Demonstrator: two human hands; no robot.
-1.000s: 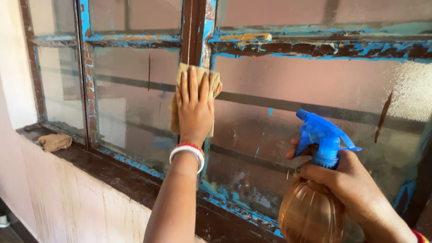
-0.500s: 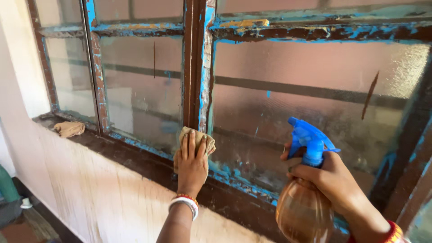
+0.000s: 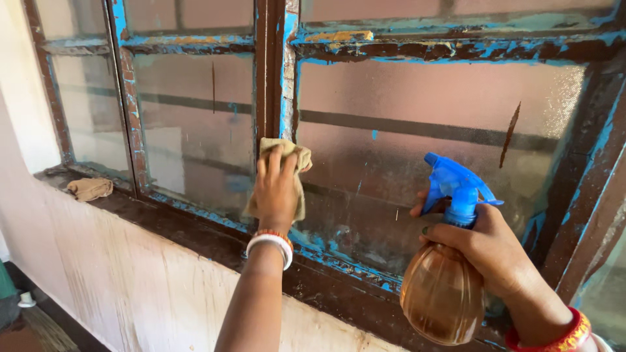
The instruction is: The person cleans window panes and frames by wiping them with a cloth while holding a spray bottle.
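At the far left a crumpled tan rag (image 3: 90,188) lies on the dark brown window sill (image 3: 189,228), well apart from both hands. Above it stands the window frame (image 3: 268,78), brown wood with flaking blue paint, holding frosted glass panes (image 3: 195,130) that are streaked and spotted. The left hand (image 3: 276,189) is pressed flat, fingers spread upward, against a yellowish-beige cleaning cloth (image 3: 295,156), pinning it to the lower part of the right pane just beside the central upright. The cloth is folded and limp, its top corner showing above the fingertips and its edge hanging down along the palm. White and red bangles (image 3: 270,242) circle that wrist. Further right, the right hand (image 3: 486,244) is wrapped around the neck of a spray bottle (image 3: 443,293), index finger at the trigger. The bottle has a ribbed, clear body filled with amber liquid and a bright blue nozzle head (image 3: 456,186) aimed left toward the glass. Red and gold bangles (image 3: 554,336) sit on the right wrist.
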